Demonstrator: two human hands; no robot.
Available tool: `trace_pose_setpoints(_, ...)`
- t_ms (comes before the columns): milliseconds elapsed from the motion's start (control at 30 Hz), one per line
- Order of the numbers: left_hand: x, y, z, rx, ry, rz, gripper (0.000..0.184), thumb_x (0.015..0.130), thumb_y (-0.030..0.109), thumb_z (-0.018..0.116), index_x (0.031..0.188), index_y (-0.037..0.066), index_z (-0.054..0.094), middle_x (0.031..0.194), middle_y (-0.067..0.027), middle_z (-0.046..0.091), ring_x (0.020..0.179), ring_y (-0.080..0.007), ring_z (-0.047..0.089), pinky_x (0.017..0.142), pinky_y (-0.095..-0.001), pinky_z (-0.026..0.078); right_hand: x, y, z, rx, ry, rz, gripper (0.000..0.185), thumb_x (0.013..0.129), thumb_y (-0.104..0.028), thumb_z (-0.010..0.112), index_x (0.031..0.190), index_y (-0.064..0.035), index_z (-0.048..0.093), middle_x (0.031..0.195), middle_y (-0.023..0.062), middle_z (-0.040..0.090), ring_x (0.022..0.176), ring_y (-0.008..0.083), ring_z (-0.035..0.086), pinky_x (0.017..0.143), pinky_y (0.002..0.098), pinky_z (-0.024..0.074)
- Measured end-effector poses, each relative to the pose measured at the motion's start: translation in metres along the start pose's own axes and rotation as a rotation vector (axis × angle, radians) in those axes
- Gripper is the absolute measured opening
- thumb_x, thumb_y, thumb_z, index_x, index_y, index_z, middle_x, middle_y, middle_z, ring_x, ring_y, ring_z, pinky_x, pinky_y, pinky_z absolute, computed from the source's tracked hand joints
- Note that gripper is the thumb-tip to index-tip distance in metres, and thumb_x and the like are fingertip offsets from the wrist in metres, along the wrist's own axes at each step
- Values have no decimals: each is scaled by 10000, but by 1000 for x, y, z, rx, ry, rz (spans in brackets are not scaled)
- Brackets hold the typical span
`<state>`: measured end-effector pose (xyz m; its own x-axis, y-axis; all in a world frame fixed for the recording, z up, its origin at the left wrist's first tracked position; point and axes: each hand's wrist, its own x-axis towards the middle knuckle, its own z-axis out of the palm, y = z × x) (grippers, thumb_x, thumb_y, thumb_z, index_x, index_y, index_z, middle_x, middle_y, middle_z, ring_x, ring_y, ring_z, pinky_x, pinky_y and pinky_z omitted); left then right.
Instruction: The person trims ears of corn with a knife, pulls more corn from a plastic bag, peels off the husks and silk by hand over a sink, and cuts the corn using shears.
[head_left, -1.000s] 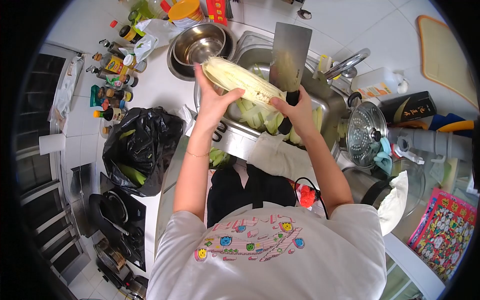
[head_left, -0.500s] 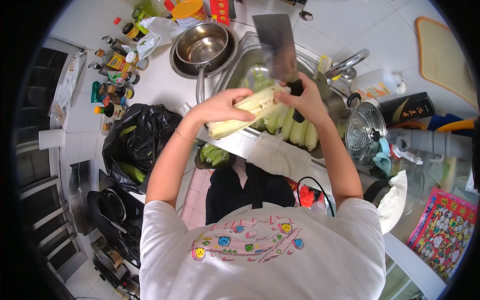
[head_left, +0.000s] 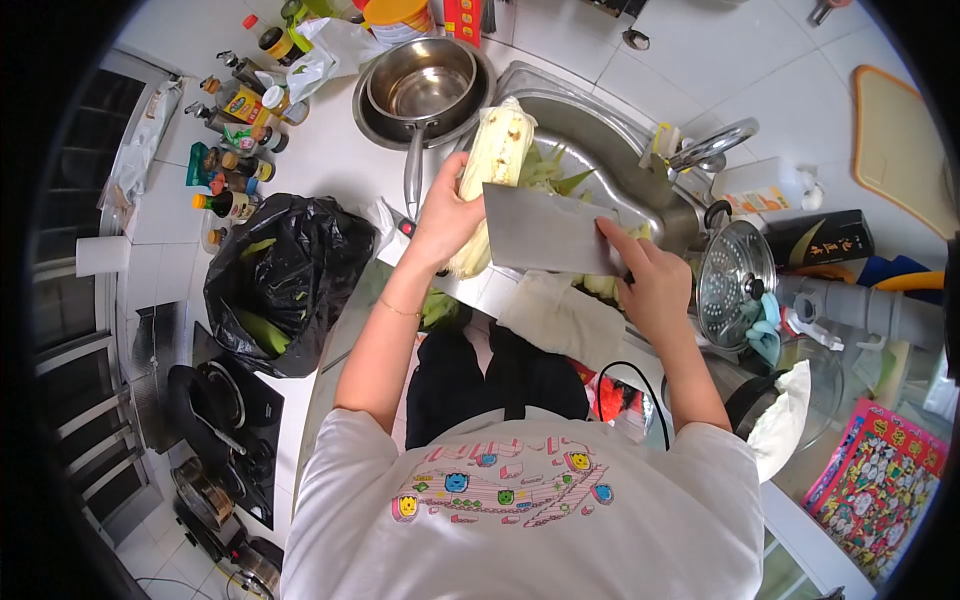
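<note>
While the left hand [head_left: 450, 218] clasps the corn [head_left: 497, 150] above the left edge of the sink [head_left: 605, 145], the right hand [head_left: 655, 280] grips the cleaver [head_left: 550, 232], its handle hidden, its blade [head_left: 525, 225] partly covering the corn.

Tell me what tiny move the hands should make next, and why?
Probably slide the left hand a little lower on the corn cob, because the cleaver in the right hand overlaps the cob in this view and looks close to the left hand.
</note>
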<state>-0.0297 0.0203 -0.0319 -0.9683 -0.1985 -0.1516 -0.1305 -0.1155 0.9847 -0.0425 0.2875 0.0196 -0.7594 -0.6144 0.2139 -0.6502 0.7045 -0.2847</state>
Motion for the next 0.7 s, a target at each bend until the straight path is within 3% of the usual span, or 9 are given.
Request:
trace_pose_setpoints(233, 3, -8, -1, -46, 87, 42, 373, 834, 108, 696, 1126, 17, 482, 1018, -80, 627, 902, -116, 587, 788, -267, 490, 11, 0, -2, -82, -7, 18, 621, 658, -62, 667, 1250, -224, 577, 668, 72, 546, 533, 265, 554, 507, 382, 443)
trace_pose_setpoints(567, 8, -19, 5, 231, 235, 105, 405, 803, 214, 740, 1034, 19, 470, 927, -131, 649, 843, -164, 616, 765, -304, 493, 15, -8, -8, -198, -140, 87, 492, 776, -88, 610, 1247, -205, 530, 672, 85, 598, 570, 272, 621, 504, 383, 486)
trace_pose_setpoints(700, 4, 3, 13, 481, 298, 107, 425, 795, 224, 748, 1023, 21, 452, 924, -167, 650, 856, -201, 643, 759, -329, 497, 20, -12, -9, -302, -177, 92, 374, 788, -74, 585, 1150, -159, 543, 667, 94, 617, 563, 275, 636, 468, 391, 480)
